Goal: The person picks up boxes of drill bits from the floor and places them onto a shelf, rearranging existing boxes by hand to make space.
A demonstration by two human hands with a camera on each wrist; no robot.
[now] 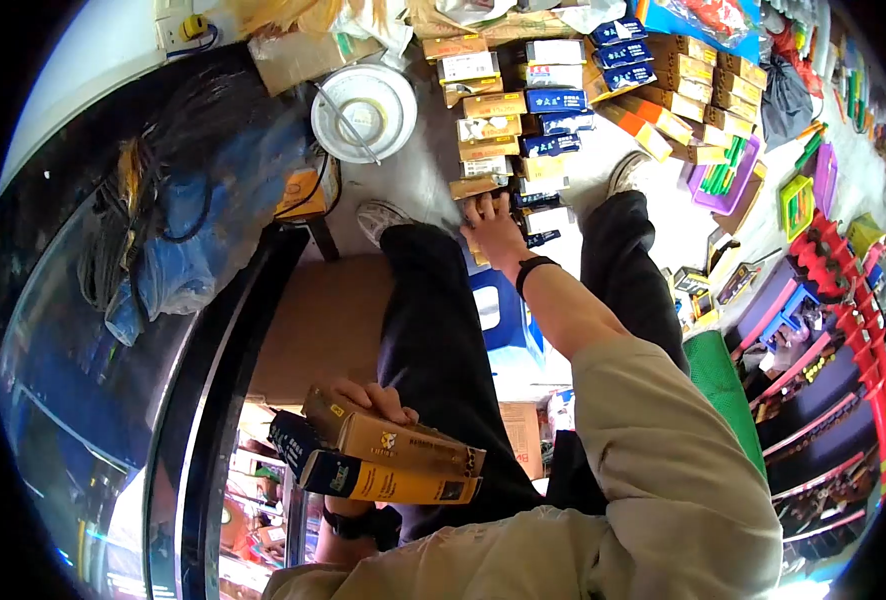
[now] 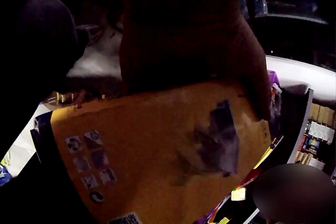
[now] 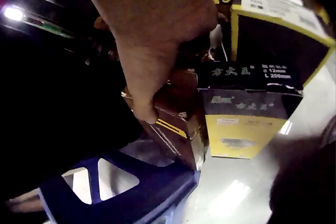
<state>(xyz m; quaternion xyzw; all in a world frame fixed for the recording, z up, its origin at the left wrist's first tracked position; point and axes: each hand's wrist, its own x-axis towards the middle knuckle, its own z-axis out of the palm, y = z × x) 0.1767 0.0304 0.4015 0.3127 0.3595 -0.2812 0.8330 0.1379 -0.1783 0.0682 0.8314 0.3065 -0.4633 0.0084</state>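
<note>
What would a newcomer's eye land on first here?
Probably the rows of small boxes laid out on the floor, top centre in the head view, where the right hand grips a brown box. Next, the two long yellow boxes held in the left hand, low and close.

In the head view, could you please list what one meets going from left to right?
Black cables → white round tin → right hand → purple tray → red racks.
</note>
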